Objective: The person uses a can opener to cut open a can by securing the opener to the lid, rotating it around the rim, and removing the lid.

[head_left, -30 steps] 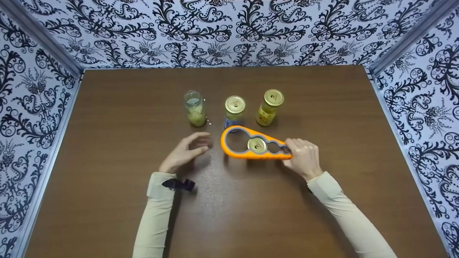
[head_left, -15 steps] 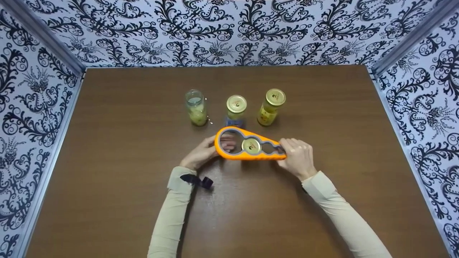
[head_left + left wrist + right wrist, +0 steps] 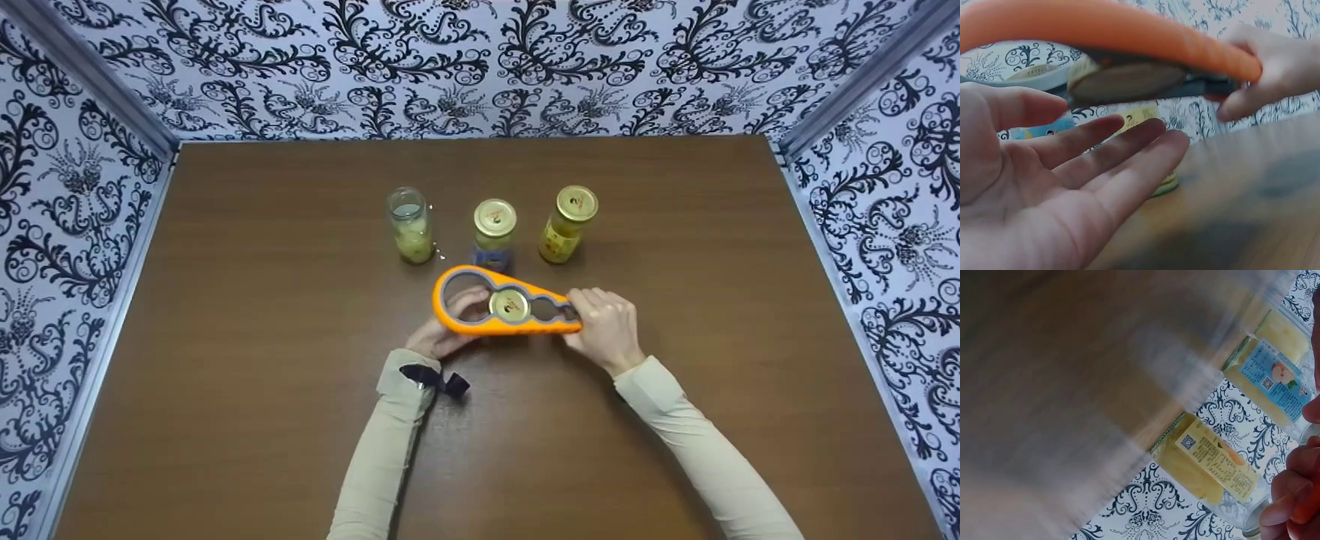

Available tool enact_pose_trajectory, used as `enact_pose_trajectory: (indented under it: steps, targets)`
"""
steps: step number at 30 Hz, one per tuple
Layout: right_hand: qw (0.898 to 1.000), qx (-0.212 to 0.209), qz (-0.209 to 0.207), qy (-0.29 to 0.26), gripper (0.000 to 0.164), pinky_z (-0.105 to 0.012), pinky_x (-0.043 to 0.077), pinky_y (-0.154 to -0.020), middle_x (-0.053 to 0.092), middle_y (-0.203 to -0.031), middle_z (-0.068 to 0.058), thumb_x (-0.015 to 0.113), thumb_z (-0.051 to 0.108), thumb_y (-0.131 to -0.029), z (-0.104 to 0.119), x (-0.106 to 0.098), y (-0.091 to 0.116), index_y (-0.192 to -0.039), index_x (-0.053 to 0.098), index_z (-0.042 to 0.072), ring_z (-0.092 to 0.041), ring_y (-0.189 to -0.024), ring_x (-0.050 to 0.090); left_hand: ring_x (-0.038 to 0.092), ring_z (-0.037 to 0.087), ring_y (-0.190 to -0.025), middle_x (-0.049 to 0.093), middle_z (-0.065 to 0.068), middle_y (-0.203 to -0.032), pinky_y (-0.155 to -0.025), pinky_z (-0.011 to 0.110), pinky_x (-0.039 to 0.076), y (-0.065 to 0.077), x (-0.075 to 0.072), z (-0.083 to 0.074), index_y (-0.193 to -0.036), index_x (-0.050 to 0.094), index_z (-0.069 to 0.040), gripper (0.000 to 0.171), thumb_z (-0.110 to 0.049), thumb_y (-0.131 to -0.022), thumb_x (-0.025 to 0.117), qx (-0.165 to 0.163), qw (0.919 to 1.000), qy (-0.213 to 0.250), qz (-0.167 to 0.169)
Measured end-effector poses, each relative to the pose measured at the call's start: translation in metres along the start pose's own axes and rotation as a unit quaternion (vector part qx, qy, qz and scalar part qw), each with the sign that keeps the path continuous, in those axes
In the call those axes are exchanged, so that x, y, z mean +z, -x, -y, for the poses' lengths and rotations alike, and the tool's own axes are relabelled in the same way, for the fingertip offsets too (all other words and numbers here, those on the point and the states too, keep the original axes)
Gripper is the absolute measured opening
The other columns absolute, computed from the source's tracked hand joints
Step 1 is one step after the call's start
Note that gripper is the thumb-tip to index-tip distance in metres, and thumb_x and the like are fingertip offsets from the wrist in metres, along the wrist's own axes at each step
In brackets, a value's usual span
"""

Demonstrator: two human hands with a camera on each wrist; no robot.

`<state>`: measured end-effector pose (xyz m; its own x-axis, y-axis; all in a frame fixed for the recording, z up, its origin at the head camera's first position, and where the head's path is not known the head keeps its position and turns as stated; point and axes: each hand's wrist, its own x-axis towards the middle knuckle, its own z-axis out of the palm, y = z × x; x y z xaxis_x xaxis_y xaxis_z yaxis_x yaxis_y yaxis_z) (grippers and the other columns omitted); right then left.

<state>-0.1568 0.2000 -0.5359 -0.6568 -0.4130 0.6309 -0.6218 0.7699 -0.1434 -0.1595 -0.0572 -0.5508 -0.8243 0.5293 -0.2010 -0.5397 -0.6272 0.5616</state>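
My right hand (image 3: 606,328) grips the narrow end of an orange jar opener (image 3: 491,328) with grey-lined openings. A gold jar lid (image 3: 509,306) sits in one of those openings. My left hand (image 3: 439,334) is below the opener's wide end, part of it showing through the largest opening. In the left wrist view the left palm (image 3: 1055,197) faces up, fingers extended beneath the lid (image 3: 1126,81), thumb tip close to its edge. Just beyond the opener stands a gold-lidded jar (image 3: 494,218) with a blue label. The right wrist view catches only the right hand's fingers (image 3: 1292,489) at its edge.
An uncapped glass jar (image 3: 413,240) with pale green contents stands at the left, small drops beside it. To the right is a lidded jar (image 3: 559,241) with a yellow label. Patterned walls (image 3: 480,67) enclose the back and sides of the brown table (image 3: 247,315).
The opener, lid and right hand have shifted left. My left hand has moved right, from beside the opener to under it. The jars have stayed in place.
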Motion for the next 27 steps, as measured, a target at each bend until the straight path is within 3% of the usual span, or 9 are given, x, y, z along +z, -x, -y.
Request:
enact_pose_trajectory:
  steps: [3, 6, 12, 17, 21, 23, 27]
  targets:
    - [1.0, -0.001, 0.001, 0.003, 0.022, -0.038, 0.038, -0.045, 0.053, -0.062, -0.005, 0.068, 0.012, -0.059, 0.001, 0.0, 0.0, -0.077, 0.057, 0.007, -0.027, -0.051, 0.05, 0.061, 0.019, -0.096, 0.062, 0.004, -0.116, -0.084, 0.032, 0.049, -0.001, 0.004, 0.001, -0.117, 0.062, -0.012, 0.036, -0.023, -0.085, 0.075, -0.021, 0.9978, 0.023, 0.059]
    - [1.0, -0.005, 0.007, 0.006, 0.023, -0.039, 0.039, -0.046, 0.054, -0.063, -0.005, 0.069, 0.013, -0.06, 0.001, -0.001, -0.001, -0.078, 0.057, 0.007, -0.027, -0.052, 0.05, 0.055, 0.025, -0.113, 0.056, 0.008, -0.133, -0.098, 0.041, 0.043, -0.001, 0.007, 0.002, -0.136, 0.051, -0.007, 0.041, -0.018, -0.097, 0.056, -0.029, 0.9905, 0.043, 0.127]
    - [1.0, -0.01, 0.022, 0.013, 0.026, -0.04, 0.042, -0.048, 0.057, -0.067, -0.007, 0.072, 0.015, -0.061, 0.002, -0.003, -0.004, -0.081, 0.059, 0.006, -0.028, -0.057, 0.053, 0.051, 0.028, -0.12, 0.054, 0.016, -0.131, -0.102, 0.041, 0.039, 0.0, 0.009, 0.001, -0.143, 0.04, 0.0, 0.052, -0.016, -0.096, 0.056, -0.027, 0.9861, 0.062, 0.152]
    - [0.999, -0.002, 0.046, 0.003, 0.031, -0.041, 0.044, -0.058, 0.06, -0.073, -0.008, 0.075, 0.014, -0.059, 0.003, -0.006, -0.009, -0.086, 0.061, 0.005, -0.029, -0.065, 0.055, 0.051, 0.03, -0.122, 0.055, 0.018, -0.131, -0.105, 0.041, 0.036, 0.0, 0.009, 0.0, -0.144, 0.04, 0.001, 0.055, -0.017, -0.096, 0.06, -0.018, 0.9869, 0.063, 0.148]
    - [0.998, 0.009, 0.056, -0.034, 0.034, -0.044, 0.042, -0.07, 0.06, -0.078, -0.008, 0.076, 0.01, -0.059, 0.003, -0.009, -0.013, -0.09, 0.062, 0.003, -0.029, -0.072, 0.054, 0.052, 0.028, -0.12, 0.056, 0.016, -0.129, -0.106, 0.04, 0.035, 0.001, 0.006, 0.001, -0.139, 0.047, -0.001, 0.053, -0.018, -0.092, 0.065, -0.002, 0.991, 0.038, 0.128]
    - [0.997, 0.011, 0.053, -0.056, 0.034, -0.044, 0.04, -0.072, 0.06, -0.078, -0.007, 0.076, 0.006, -0.059, 0.004, -0.011, -0.014, -0.091, 0.062, 0.003, -0.028, -0.072, 0.052, 0.05, 0.027, -0.122, 0.054, 0.013, -0.131, -0.107, 0.04, 0.033, 0.002, 0.005, 0.001, -0.144, 0.037, 0.002, 0.066, -0.021, -0.091, 0.068, 0.002, 0.9925, 0.014, 0.122]
    - [0.995, 0.015, 0.039, -0.085, 0.034, -0.043, 0.037, -0.073, 0.058, -0.078, -0.007, 0.075, 0.003, -0.061, 0.005, -0.014, -0.016, -0.092, 0.062, 0.001, -0.028, -0.072, 0.049, 0.053, 0.021, -0.114, 0.056, 0.008, -0.124, -0.103, 0.035, 0.037, 0.006, 0.005, 0.0, -0.148, 0.016, 0.008, 0.105, -0.031, -0.076, 0.082, -0.012, 0.998, -0.035, 0.052]
